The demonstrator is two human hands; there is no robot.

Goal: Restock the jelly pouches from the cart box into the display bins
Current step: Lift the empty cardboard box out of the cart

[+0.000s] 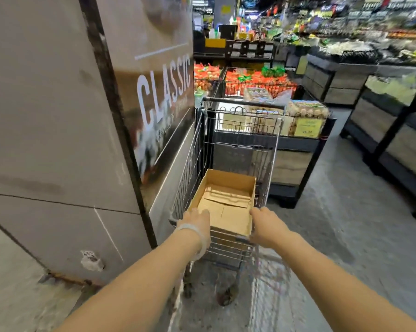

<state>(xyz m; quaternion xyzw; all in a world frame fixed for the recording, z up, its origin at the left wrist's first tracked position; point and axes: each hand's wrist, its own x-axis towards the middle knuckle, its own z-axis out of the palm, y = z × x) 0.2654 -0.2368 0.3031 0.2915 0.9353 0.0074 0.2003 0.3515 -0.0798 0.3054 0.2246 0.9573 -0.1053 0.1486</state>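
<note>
A metal shopping cart [195, 159] stands in front of me with an open cardboard box [228, 185] in its basket. Only bare cardboard flaps show inside the box; no pouches are visible in it. My left hand [194, 220] grips the near left end of the cart handle, a pale bracelet on its wrist. My right hand [265, 226] grips the near right end, beside the box's corner. Wire display bins [257, 88] with orange and green packs stand beyond the cart.
A large grey pillar with a "CLASSIC" poster [164, 97] stands close on the left of the cart. A dark stand with egg cartons and a yellow price tag [307, 127] sits ahead right. Produce counters [370, 97] line the right; grey floor aisle runs between.
</note>
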